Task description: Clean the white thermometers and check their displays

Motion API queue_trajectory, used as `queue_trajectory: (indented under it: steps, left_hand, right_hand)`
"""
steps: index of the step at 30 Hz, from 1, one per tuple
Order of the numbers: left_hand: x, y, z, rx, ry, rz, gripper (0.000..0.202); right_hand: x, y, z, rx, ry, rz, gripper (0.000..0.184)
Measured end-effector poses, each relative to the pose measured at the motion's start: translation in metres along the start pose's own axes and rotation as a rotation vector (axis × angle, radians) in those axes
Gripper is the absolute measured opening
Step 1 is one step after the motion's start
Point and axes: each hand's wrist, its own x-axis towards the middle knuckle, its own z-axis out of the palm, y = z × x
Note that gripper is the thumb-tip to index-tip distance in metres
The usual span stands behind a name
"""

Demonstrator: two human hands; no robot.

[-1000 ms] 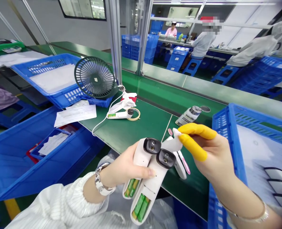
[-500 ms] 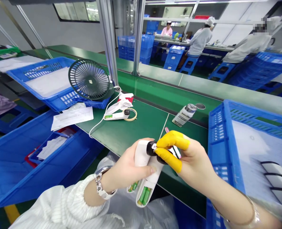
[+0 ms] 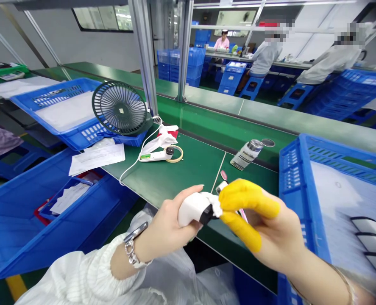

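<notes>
My left hand is closed round white handheld devices with black heads, held low over the near edge of the green bench. My right hand, with yellow finger cots on thumb and forefinger, pinches a small white cloth against the black head of a device. A white and pink piece shows just behind my right fingers. How many devices my left hand grips is hidden by the tilt.
A blue crate stands at the right. At the left stand a dark desk fan, more blue crates and loose papers. Another white device, a tape ring and a bottle lie on the bench. People work behind.
The devices have tipped forward, so their open battery ends with green cells no longer show. My right hand has come in from apart and now presses the cloth on a black head.
</notes>
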Motion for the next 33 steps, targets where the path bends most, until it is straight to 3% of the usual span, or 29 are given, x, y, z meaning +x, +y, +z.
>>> queue_trajectory:
  steps: [2, 9, 14, 17, 20, 23, 26, 30, 33]
  left_hand:
    - [0.001, 0.001, -0.001, 0.126, 0.045, 0.104, 0.065]
    - [-0.002, 0.0, -0.002, 0.318, 0.201, 0.326, 0.067]
    - [-0.004, -0.004, -0.004, 0.26, 0.233, 0.306, 0.067]
    - [-0.005, -0.006, -0.006, 0.177, 0.228, 0.189, 0.066]
    - [-0.006, -0.009, -0.007, 0.144, 0.239, 0.168, 0.064]
    - [-0.006, -0.011, -0.007, 0.156, 0.299, 0.248, 0.066]
    - [-0.005, -0.013, -0.007, 0.119, 0.304, 0.389, 0.069]
    - [-0.004, -0.011, -0.009, 0.115, 0.3, 0.472, 0.072]
    - [-0.004, -0.007, -0.009, 0.076, 0.272, 0.434, 0.071]
  right_hand:
    - [-0.001, -0.003, 0.002, -0.105, -0.024, -0.078, 0.02]
    - [0.005, -0.002, 0.004, -0.334, -0.043, -0.105, 0.017]
    - [0.005, 0.001, 0.002, -0.281, -0.102, 0.006, 0.012]
    - [0.004, 0.007, -0.002, -0.152, -0.012, 0.154, 0.01]
    - [0.003, 0.012, -0.007, -0.029, 0.173, 0.284, 0.009]
    - [0.003, 0.013, -0.006, 0.149, 0.306, 0.357, 0.009]
    - [0.001, 0.009, -0.003, 0.331, 0.343, 0.373, 0.009]
    - [-0.006, 0.002, -0.002, 0.45, 0.228, 0.221, 0.01]
    - [-0.008, 0.002, -0.001, 0.198, 0.022, 0.041, 0.017]
